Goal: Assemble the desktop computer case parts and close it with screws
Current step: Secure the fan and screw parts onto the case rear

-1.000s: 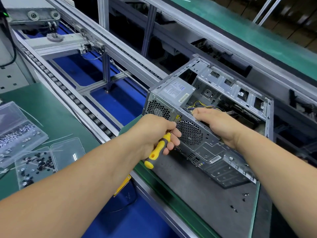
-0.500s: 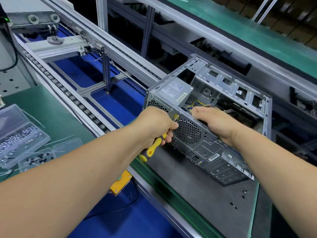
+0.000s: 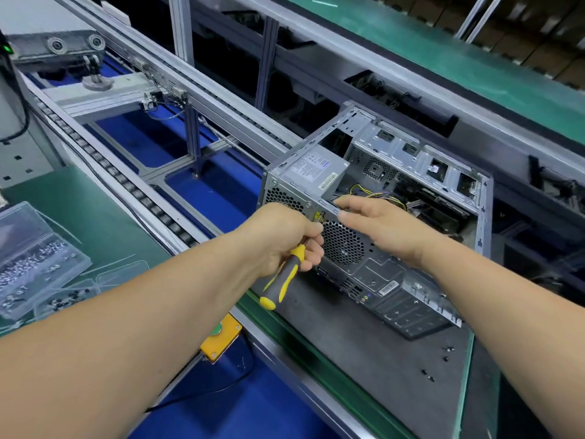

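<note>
The open grey computer case [image 3: 395, 280] stands on a dark mat [image 3: 364, 359], rear panel toward me, side open. A power supply [image 3: 316, 166] sits in its upper left corner, with coloured wires beside it. My left hand [image 3: 281, 236] grips a yellow and grey screwdriver [image 3: 281, 280], whose tip is hidden behind my fingers at the rear panel above the fan grille. My right hand [image 3: 380, 226] rests on the upper rear rim, fingers straight along it and thumb against the panel.
Clear plastic boxes of screws [image 3: 34, 255] lie on the green bench at left. Several loose screws [image 3: 446, 353] are scattered on the mat at right. A yellow button box [image 3: 221, 337] hangs below the bench edge. A roller conveyor [image 3: 126, 182] runs behind.
My left hand has lifted the screwdriver closer to the rear panel. My right hand's fingers have stretched out along the rim.
</note>
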